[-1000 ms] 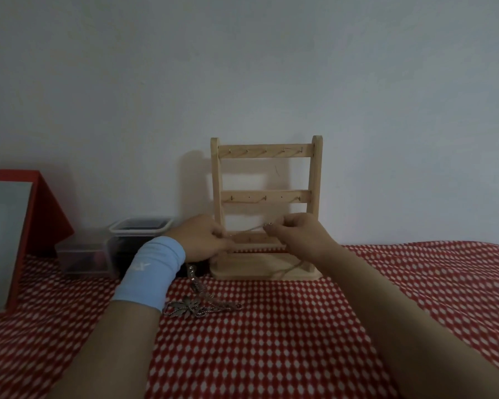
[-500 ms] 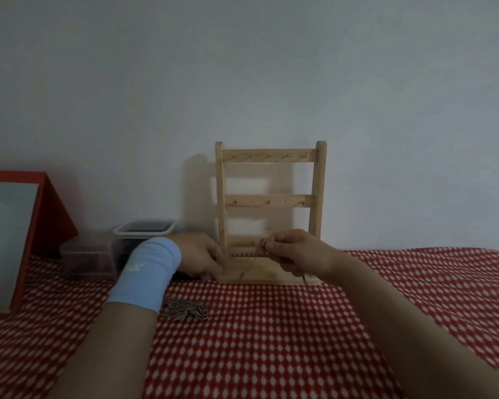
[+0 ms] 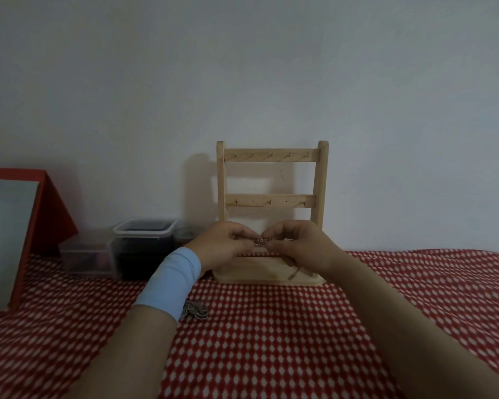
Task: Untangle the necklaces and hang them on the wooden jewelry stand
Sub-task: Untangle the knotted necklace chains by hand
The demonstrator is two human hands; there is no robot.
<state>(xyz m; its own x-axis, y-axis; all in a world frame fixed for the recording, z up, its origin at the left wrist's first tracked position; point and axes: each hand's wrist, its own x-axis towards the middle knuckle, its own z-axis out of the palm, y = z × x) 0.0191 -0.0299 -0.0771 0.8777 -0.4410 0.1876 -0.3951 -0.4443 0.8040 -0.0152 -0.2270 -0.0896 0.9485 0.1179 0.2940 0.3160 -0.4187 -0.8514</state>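
the left hand [image 3: 222, 246] and right hand [image 3: 298, 246] are each keeping a pinching grip on a small bunched necklace [image 3: 261, 240] between them, just in front of the wooden jewelry stand [image 3: 271, 155]. another necklace [image 3: 196, 311] is lying on the red checked cloth [image 3: 271, 341], beside the left wrist.

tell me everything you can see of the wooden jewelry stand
The wooden jewelry stand is pale wood: two uprights, two crossbars with small metal hooks, a flat base. It stands upright on the red checked cloth by the wall. Nothing hangs on its hooks. The left hand and right hand, pinching a necklace, hide its lower part.
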